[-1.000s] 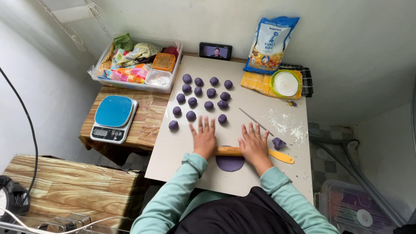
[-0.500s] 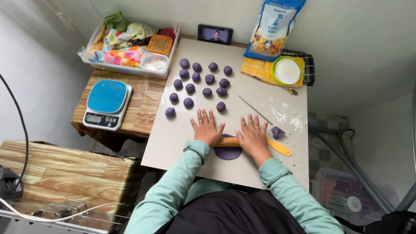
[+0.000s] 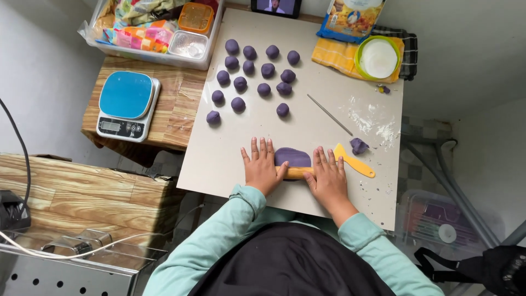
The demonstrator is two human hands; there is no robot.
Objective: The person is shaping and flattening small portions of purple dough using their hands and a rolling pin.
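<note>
A purple dough piece (image 3: 292,157) is being flattened under a wooden rolling pin (image 3: 296,172) near the front edge of the desk (image 3: 219,159).

The pin is pressed by the left hand (image 3: 261,171) and the right hand (image 3: 329,179), fingers spread flat and wide, gripping nothing. Just right of the dough a yellow scraper (image 3: 355,160) lies, with a small purple scrap (image 3: 359,145) beside it, scattered flour (image 3: 375,123) and a thin metal rod (image 3: 329,114) behind. Farther behind the dough, rows of purple dough balls (image 3: 255,79) are set. Well left of the dough a blue kitchen scale (image 3: 127,105) stands; nothing lies between the dough and the hands.
</note>
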